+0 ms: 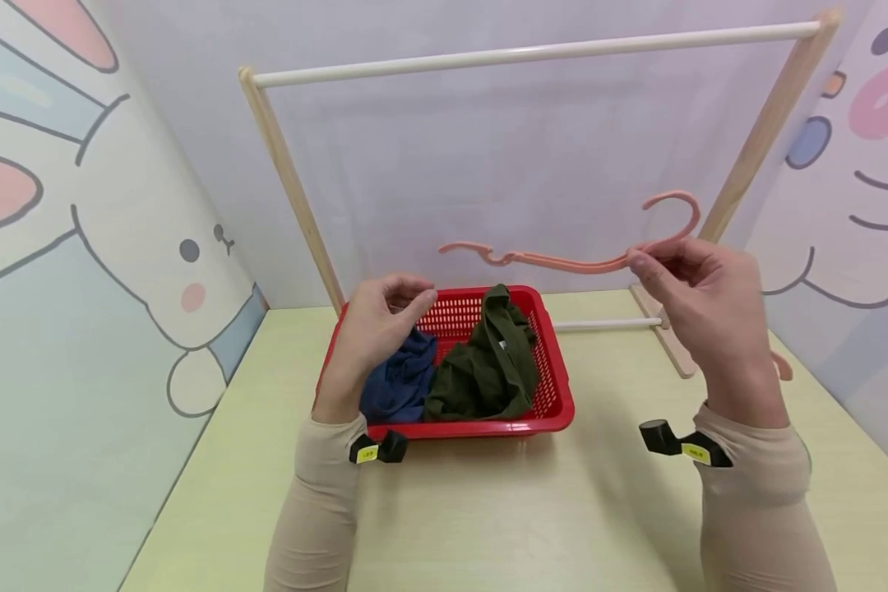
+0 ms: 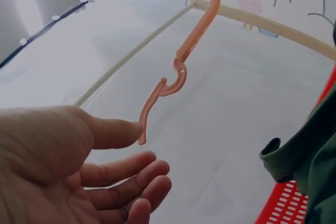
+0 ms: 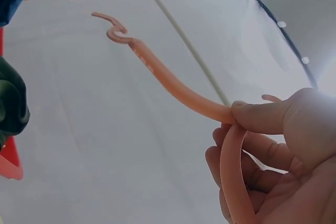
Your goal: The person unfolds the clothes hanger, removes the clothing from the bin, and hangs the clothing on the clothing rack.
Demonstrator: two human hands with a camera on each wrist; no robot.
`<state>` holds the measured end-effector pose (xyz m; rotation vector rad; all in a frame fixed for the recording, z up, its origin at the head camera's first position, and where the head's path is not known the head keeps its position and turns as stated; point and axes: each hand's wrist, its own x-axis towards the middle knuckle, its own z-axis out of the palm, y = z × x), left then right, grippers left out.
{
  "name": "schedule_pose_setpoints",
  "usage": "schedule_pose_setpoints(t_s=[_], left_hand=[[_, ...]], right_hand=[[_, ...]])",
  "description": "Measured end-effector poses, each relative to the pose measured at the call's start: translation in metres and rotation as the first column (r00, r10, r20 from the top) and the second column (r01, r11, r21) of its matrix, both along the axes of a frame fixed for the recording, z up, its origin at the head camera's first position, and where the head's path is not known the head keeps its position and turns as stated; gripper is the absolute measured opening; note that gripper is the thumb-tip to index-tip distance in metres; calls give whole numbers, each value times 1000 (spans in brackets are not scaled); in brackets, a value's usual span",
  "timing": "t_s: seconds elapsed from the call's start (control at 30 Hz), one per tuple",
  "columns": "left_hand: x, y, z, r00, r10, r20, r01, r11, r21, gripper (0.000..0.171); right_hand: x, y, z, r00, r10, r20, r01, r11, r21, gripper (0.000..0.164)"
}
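Between thumb and fingers, my right hand (image 1: 718, 300) pinches a salmon-pink clothes hanger (image 1: 562, 263) near its hook. One arm of the hanger stretches left above a red basket (image 1: 558, 366); in the right wrist view its other arm (image 3: 233, 177) runs down past the palm. My left hand (image 1: 373, 325) hovers over the basket's left side, thumb and fingers parted and holding nothing. The hanger's tip overlaps that thumb in the left wrist view, but the head view shows them apart. Inside the basket lie a crumpled blue garment (image 1: 400, 382) and a dark green garment (image 1: 488, 366).
Behind the basket stands a rack with a white top rod (image 1: 533, 54) and wooden posts (image 1: 765, 131). Its lower white bar (image 1: 607, 325) lies low, close to the table. A pink curved piece (image 1: 783, 365) shows beyond my right forearm. Cartoon-printed walls flank the table (image 1: 533, 510).
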<state>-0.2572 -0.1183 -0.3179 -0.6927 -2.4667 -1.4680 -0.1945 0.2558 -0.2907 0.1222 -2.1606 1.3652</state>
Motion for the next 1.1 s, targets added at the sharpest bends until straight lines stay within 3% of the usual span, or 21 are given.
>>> schedule_pose_setpoints(t_s=[0.13,0.2,0.33,0.47,0.63,0.8,0.93,1.03,1.1], left_hand=[[5,12,-4,996,-91,18,93,984,-150,18],[7,22,-7,984,-167,61,177,954,-240,16],[11,46,-17,946,-282,162,323,869,-375,13],[19,69,-26,922,-306,239,383,811,-442,17],[25,85,-33,909,-308,282,411,782,-468,15],[25,77,-26,936,-296,189,352,797,-491,4],[23,56,-12,964,-238,120,267,856,-444,12],[23,37,0,986,-149,80,168,900,-402,16],[23,25,7,995,-91,49,103,916,-387,16]], right_hand=[[-1,0,1,1000,-19,-24,17,998,-62,23],[-1,0,2,999,-20,-27,17,997,-76,24],[-1,-1,1,1000,-22,-21,21,997,-72,26],[-2,-2,-1,1000,-24,-13,23,998,-66,24],[-3,-5,-2,1000,-26,-8,26,998,-61,22],[-3,-7,-4,1000,-22,-1,22,998,-51,23],[-3,-8,-4,1000,-20,3,20,999,-39,24],[-4,-9,-3,1000,-20,6,21,999,-33,25],[-4,-9,-3,1000,-20,8,20,999,-34,25]])
